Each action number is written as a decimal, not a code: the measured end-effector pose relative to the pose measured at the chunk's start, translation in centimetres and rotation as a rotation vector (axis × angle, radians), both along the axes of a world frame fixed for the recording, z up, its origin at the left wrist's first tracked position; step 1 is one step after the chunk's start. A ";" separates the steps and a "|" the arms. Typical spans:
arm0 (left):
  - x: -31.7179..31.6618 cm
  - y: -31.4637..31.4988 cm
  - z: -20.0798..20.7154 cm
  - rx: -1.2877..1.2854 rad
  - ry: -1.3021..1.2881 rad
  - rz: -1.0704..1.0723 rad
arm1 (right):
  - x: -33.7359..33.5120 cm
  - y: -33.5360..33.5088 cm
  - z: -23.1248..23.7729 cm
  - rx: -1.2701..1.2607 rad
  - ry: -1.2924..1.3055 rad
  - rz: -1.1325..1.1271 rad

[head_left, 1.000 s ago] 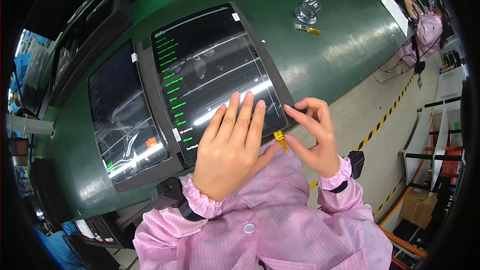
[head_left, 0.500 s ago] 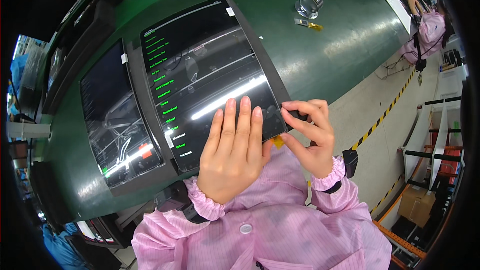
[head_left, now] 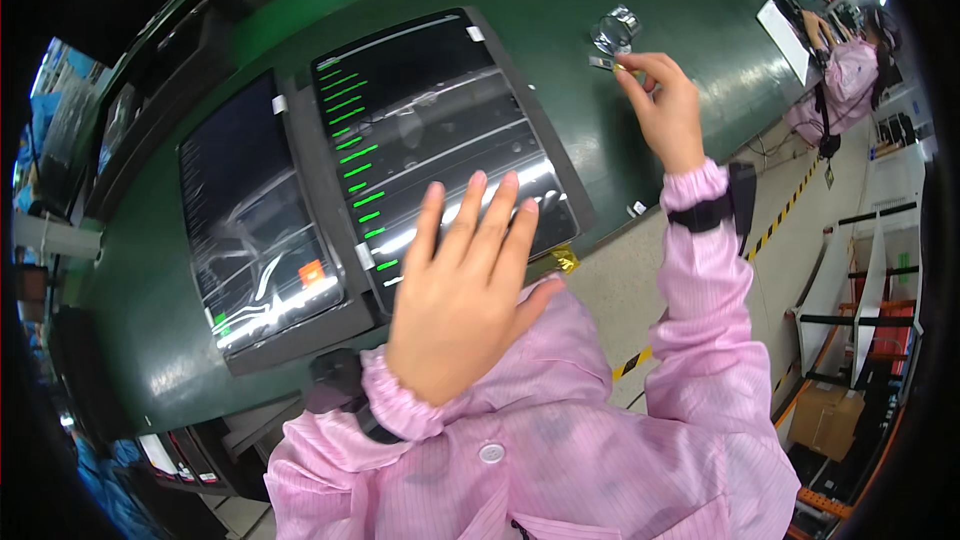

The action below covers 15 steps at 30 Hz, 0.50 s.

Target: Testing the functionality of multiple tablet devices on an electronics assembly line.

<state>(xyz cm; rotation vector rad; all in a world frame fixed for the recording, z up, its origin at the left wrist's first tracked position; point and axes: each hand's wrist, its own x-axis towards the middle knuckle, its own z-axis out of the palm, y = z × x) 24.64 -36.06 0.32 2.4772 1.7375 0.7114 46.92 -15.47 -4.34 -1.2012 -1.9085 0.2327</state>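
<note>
My left hand (head_left: 465,290) is open, its spread fingers over the lower part of a large black tablet (head_left: 430,110) with rows of green text on its screen. Whether the palm touches the glass I cannot tell. Farther right on the green bench, my right hand (head_left: 668,110) is closed, thumb and forefinger pinching the yellow tape tail of a small flat grey stick (head_left: 602,63). Another piece of yellow tape (head_left: 566,258) sticks out from the tablet's near right corner. A small black-and-white piece (head_left: 638,208) lies by the bench's near edge.
A second tablet (head_left: 240,170) under clear film, with an orange sticker, lies to the left. Dark grey pads are beneath both tablets. Just beyond the stick is a shiny roll (head_left: 614,30). A person in pink (head_left: 855,70) works at the far right. Floor tape (head_left: 785,210) runs beside the bench.
My right hand has left the tablet's near right corner and gone far and right to the stick's yellow tape. The small black-and-white piece now shows on the bench. My left hand's fingers have spread.
</note>
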 end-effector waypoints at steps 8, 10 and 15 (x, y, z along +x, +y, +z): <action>-14.0 -8.0 1.8 -0.037 0.242 0.413 | 1.2 1.2 -1.6 0.080 -0.247 -0.102; -14.9 -8.9 -0.1 -0.134 0.084 0.329 | -1.1 -1.7 -0.7 -0.002 0.092 -0.028; -13.9 -10.6 -2.9 0.123 0.272 0.398 | -9.3 -16.6 3.6 -0.148 0.222 0.295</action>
